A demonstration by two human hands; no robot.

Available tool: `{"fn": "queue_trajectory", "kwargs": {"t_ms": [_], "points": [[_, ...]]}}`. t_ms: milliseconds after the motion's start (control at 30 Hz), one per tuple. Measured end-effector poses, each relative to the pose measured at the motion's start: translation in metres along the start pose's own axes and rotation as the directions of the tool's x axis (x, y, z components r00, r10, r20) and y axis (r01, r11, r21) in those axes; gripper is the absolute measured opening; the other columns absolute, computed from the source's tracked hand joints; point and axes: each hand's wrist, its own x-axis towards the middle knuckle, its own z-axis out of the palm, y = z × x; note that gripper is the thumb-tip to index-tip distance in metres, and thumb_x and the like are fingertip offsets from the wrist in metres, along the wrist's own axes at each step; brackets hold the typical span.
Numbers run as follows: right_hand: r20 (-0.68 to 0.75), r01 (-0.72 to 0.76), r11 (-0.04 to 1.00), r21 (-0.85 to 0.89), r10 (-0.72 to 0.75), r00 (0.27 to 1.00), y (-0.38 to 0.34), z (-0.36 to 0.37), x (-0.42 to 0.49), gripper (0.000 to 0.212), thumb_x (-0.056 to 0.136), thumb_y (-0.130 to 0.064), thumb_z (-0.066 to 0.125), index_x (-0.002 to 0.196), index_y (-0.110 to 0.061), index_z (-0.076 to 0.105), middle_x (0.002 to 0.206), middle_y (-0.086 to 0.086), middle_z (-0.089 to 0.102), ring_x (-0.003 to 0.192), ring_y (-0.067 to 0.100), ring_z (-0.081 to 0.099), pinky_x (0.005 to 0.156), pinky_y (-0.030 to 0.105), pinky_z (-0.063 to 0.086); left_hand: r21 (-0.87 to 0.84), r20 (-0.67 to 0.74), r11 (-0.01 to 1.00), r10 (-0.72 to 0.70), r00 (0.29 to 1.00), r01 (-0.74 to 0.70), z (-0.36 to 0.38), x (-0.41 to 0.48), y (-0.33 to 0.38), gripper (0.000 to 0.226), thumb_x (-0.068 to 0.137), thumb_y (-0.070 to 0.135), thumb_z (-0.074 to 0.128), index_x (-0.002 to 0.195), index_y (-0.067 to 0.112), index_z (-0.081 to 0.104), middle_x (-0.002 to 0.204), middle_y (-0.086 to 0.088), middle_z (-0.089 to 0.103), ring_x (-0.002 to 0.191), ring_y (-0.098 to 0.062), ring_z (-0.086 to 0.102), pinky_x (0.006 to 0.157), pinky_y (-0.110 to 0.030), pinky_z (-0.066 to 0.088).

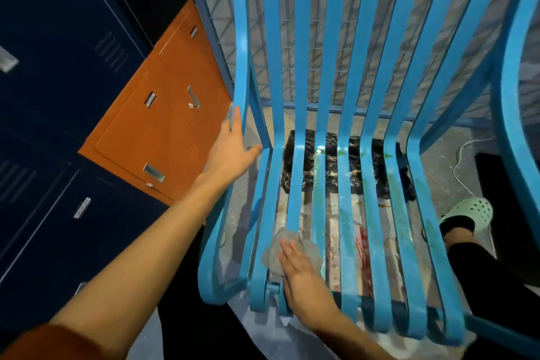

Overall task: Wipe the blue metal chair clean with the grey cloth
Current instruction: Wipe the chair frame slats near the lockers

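Observation:
The blue metal chair (344,114) fills the middle of the view, its slats running from the tall back down to the seat. Greenish smears and whitish spots mark the seat slats at the middle and right. My right hand (304,272) lies flat on the grey cloth (276,251), pressing it onto the front left seat slats. My left hand (232,149) holds the chair's left frame where the back meets the seat, thumb up along the bar.
Dark blue lockers (58,67) and an orange locker (163,126) stand at the left. A black plastic bag (330,166) and papers lie on the floor under the seat. My foot in a pale green clog (467,210) is at the right, near a white cord (461,161).

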Motion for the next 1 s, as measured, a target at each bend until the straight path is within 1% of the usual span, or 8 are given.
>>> {"fn": "queue_trajectory", "kwargs": {"t_ms": [133, 267, 400, 467, 500, 567, 667, 1000], "points": [[0.058, -0.056, 0.997, 0.046, 0.053, 0.997, -0.013, -0.004, -0.014, 0.077, 0.098, 0.011, 0.027, 0.156, -0.029, -0.004, 0.157, -0.016, -0.022, 0.146, 0.006, -0.021, 0.122, 0.031, -0.008, 0.153, -0.008, 0.988, -0.007, 1.0, 0.008, 0.001, 0.02, 0.006, 0.101, 0.091, 0.022, 0.066, 0.158, 0.028, -0.01, 0.162, -0.017, 0.01, 0.068, -0.024, 0.058, 0.05, -0.029, 0.042], [0.0, 0.033, 0.999, 0.031, -0.033, 0.999, -0.002, -0.015, 0.015, 0.063, 0.098, 0.006, 0.036, 0.155, -0.008, 0.015, 0.164, 0.003, 0.003, 0.151, 0.019, -0.001, 0.118, 0.025, -0.005, 0.163, -0.053, 0.985, -0.053, 0.997, 0.061, 0.002, 0.022, 0.01, 0.099, 0.092, 0.007, 0.061, 0.158, 0.029, -0.01, 0.159, -0.021, 0.018, 0.054, -0.017, 0.042, 0.045, -0.027, 0.026], [-0.038, 0.062, 0.998, 0.022, -0.061, 0.997, 0.023, -0.032, 0.073, 0.06, 0.095, -0.067, 0.029, 0.146, -0.037, 0.039, 0.154, -0.003, 0.037, 0.141, 0.019, 0.036, 0.118, 0.04, 0.022, 0.136, -0.089, 0.988, -0.067, 0.994, 0.079, 0.005, 0.023, 0.009, 0.096, 0.092, 0.002, 0.056, 0.158, 0.028, -0.007, 0.15, -0.02, 0.031, 0.054, -0.017, 0.038, 0.048, -0.03, 0.027], [-0.085, -0.052, 0.995, 0.081, 0.059, 0.995, 0.046, -0.035, 0.111, 0.058, 0.078, -0.086, 0.04, 0.12, -0.05, 0.057, 0.121, -0.013, 0.058, 0.107, 0.006, 0.056, 0.096, 0.031, 0.04, 0.111, -0.096, 0.99, -0.073, 0.993, 0.084, 0.005, 0.022, 0.009, 0.093, 0.093, -0.001, 0.053, 0.158, 0.029, -0.007, 0.145, -0.019, 0.035, 0.054, -0.017, 0.036, 0.046, -0.028, 0.024], [-0.063, -0.073, 0.994, 0.082, 0.078, 0.995, 0.053, -0.037, 0.133, 0.052, 0.077, -0.086, 0.044, 0.11, -0.05, 0.059, 0.109, -0.016, 0.058, 0.096, 0.002, 0.055, 0.087, 0.026, 0.04, 0.106, -0.096, 0.991, -0.076, 0.992, 0.086, 0.006, 0.022, 0.009, 0.092, 0.093, -0.002, 0.051, 0.158, 0.029, -0.007, 0.143, -0.018, 0.036, 0.054, -0.016, 0.036, 0.045, -0.027, 0.022], [0.018, -0.067, 0.989, -0.129, 0.069, 0.997, 0.047, -0.058, 0.16, 0.041, 0.094, -0.056, 0.051, 0.129, -0.037, 0.057, 0.135, 0.001, 0.054, 0.122, 0.017, 0.051, 0.104, 0.037, 0.039, 0.108, -0.091, 0.99, -0.081, 0.993, 0.091, 0.007, 0.023, 0.009, 0.094, 0.093, -0.004, 0.051, 0.158, 0.029, -0.007, 0.144, -0.018, 0.035, 0.054, -0.016, 0.037, 0.043, -0.027, 0.022], [-0.007, -0.14, 0.981, -0.135, 0.141, 0.99, 0.037, -0.063, 0.175, 0.065, 0.096, 0.003, 0.047, 0.154, -0.004, 0.018, 0.164, 0.011, 0.003, 0.151, 0.027, 0.0, 0.123, 0.039, 0.004, 0.11, -0.085, 0.99, -0.08, 0.993, 0.089, 0.007, 0.024, 0.008, 0.097, 0.092, -0.006, 0.054, 0.158, 0.028, -0.008, 0.146, -0.02, 0.034, 0.054, -0.016, 0.042, 0.043, -0.025, 0.026], [-0.042, -0.057, 0.996, 0.062, 0.06, 0.997, -0.025, 0.0, 0.013, 0.067, 0.104, -0.02, 0.037, 0.152, -0.024, -0.009, 0.161, -0.008, -0.019, 0.147, 0.008, -0.023, 0.124, 0.038, -0.004, 0.087, -0.065, 0.993, -0.078, 0.995, 0.084, 0.005, 0.025, 0.008, 0.099, 0.09, -0.001, 0.055, 0.158, 0.029, -0.01, 0.139, -0.021, 0.038, 0.054, -0.021, 0.044, 0.043, -0.028, 0.028]]}}
